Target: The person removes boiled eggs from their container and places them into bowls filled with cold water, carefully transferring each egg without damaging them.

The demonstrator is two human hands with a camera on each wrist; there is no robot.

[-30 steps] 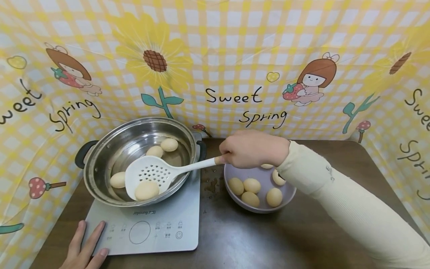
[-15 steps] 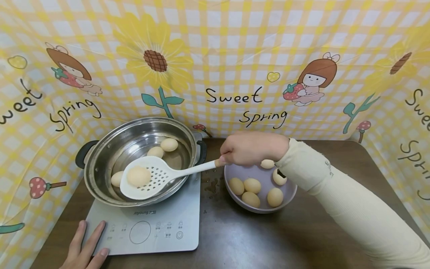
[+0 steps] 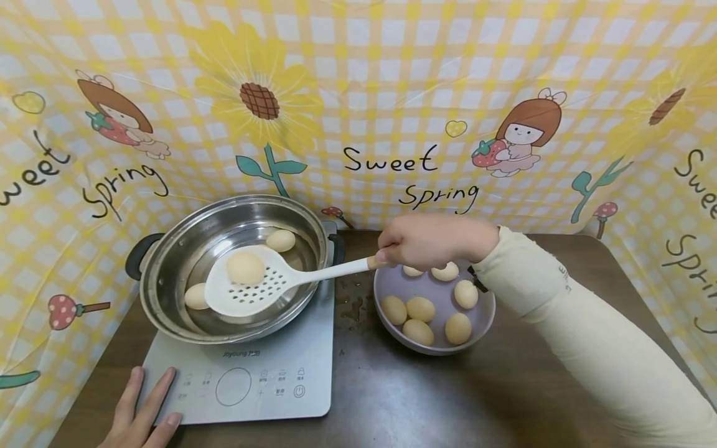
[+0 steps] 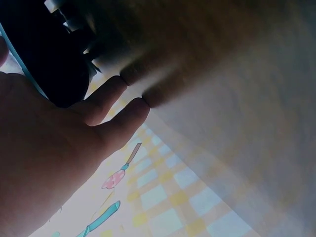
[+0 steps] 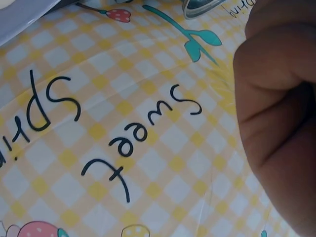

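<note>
Eggs (image 3: 246, 268) were in three places: one lay on the white skimmer (image 3: 291, 279), toward the far side of its head, two showed inside the metal pot (image 3: 170, 261), and seven were visible in the lilac bowl (image 3: 442, 298). The skimmer's head was over the pot, and its holes were visible beside the egg. The right hand (image 3: 431, 239) grasped the end of the handle with curled fingers, and it was above the back part of the bowl. The left hand (image 3: 137, 420) held nothing; its fingers were stretched out and rested at the front left corner of the cooker (image 3: 280, 404). The pot stood on this cooker. Between cooker and bowl, wet spots (image 3: 353, 309) were on the brown table (image 3: 392, 398). Behind, a checked cloth (image 3: 386, 93) hung, printed with flowers and words.
</note>
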